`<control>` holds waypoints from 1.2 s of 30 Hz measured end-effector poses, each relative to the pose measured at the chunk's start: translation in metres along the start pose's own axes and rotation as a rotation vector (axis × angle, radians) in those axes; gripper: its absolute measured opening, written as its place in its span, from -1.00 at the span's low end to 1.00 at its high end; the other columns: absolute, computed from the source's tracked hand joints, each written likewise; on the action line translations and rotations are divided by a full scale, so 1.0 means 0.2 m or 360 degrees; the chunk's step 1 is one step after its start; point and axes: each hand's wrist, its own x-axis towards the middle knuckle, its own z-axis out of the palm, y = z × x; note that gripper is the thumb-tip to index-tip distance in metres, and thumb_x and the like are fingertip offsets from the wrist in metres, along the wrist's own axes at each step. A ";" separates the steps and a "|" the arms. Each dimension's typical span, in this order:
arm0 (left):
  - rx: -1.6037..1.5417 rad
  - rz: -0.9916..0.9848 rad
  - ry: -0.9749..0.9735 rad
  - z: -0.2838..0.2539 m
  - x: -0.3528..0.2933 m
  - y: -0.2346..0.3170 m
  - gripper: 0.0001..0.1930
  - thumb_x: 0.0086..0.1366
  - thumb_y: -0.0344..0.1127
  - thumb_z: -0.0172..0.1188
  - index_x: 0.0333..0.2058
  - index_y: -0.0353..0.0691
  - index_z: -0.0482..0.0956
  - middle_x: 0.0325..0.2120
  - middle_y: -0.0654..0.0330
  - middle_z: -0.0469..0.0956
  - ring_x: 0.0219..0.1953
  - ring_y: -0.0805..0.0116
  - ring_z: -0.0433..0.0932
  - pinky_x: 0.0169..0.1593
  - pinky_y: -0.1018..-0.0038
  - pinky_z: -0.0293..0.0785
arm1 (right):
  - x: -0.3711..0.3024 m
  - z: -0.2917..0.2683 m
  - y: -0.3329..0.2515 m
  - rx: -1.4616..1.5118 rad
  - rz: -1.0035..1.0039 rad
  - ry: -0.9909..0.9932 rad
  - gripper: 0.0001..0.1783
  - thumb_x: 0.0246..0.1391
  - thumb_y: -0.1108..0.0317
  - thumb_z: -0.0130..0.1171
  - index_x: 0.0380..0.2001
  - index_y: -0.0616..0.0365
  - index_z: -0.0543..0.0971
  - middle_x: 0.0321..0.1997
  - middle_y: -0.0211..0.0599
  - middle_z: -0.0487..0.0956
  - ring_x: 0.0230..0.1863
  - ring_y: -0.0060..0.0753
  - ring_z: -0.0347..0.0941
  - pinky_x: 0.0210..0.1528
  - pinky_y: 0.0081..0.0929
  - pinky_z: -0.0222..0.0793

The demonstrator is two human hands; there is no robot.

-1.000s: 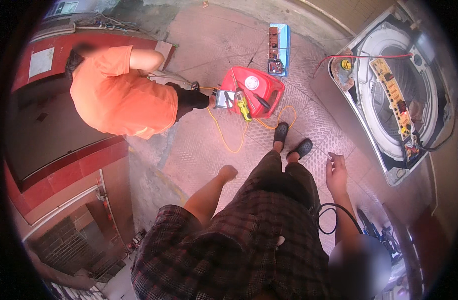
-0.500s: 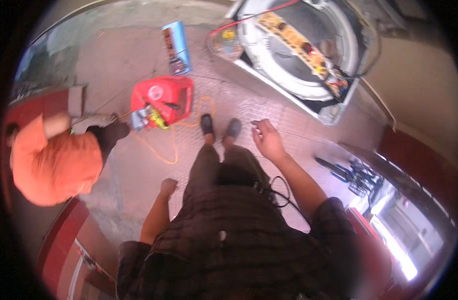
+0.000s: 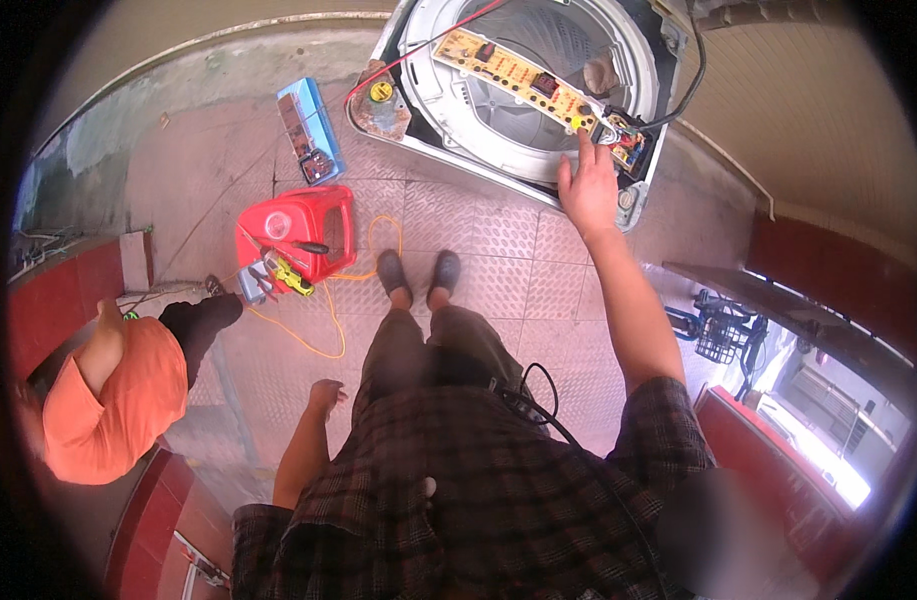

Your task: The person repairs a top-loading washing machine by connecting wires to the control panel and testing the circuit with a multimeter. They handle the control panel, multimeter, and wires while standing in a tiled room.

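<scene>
Yellow circuit board (image 3: pixel 518 72) lying across the open top of the washing machine (image 3: pixel 428 100), wires trailing off its right end. Probably light, stiff and fragile; best taken by its bare edges, away from the parts and wires. Right hand (image 3: pixel 588 185) stretched out, fingers spread, index tip touching the board's right end, grip open and holding nothing. Left hand (image 3: pixel 323 395) hanging loose by the thigh, open, empty. Red toolbox (image 3: pixel 298 235) on the metal floor (image 3: pixel 498 240) just left of the shoes. Person in orange (image 3: pixel 113 400) crouched well apart.
</scene>
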 end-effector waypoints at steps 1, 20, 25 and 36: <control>0.0014 -0.0032 0.0004 0.01 0.00 0.02 -0.73 0.34 -0.34 0.07 -0.17 -0.40 0.65 -0.33 0.04 0.70 -0.38 0.17 0.72 -0.10 0.20 0.61 | 0.01 0.02 0.05 -0.0090 -0.0045 0.0080 -0.36 0.15 0.23 0.21 0.28 0.24 0.39 -0.08 0.06 0.48 -0.07 0.08 0.51 0.00 -0.08 0.49; 0.1844 0.0994 0.0049 0.08 0.26 -0.12 -0.58 0.03 -0.06 0.40 -0.13 -0.09 0.72 -0.11 0.03 0.68 -0.05 -0.03 0.63 0.04 0.12 0.56 | 0.09 0.11 0.18 -0.0254 0.0052 -0.0131 -0.33 0.32 0.09 0.08 0.41 0.07 0.25 0.19 0.13 0.47 0.09 0.22 0.52 0.08 0.01 0.48; 0.1590 0.0957 -0.0001 0.13 0.33 -0.41 -0.63 0.08 0.01 0.36 -0.22 -0.09 0.74 -0.22 0.06 0.70 -0.12 0.04 0.64 -0.04 0.09 0.55 | 0.10 0.05 0.17 -0.0272 0.0249 -0.0445 -0.35 0.24 0.11 0.10 0.28 0.32 0.37 0.14 0.19 0.52 0.13 0.17 0.51 0.16 -0.02 0.44; 0.0082 -0.0030 0.0145 0.16 -0.03 0.02 -0.71 0.32 -0.35 0.05 -0.14 -0.39 0.67 -0.33 -0.06 0.70 -0.37 0.17 0.73 -0.15 0.20 0.64 | 0.13 0.09 0.14 -0.0216 0.0137 -0.0131 -0.25 0.20 0.12 0.17 0.36 0.28 0.27 0.09 0.21 0.46 0.03 0.17 0.54 0.05 -0.11 0.54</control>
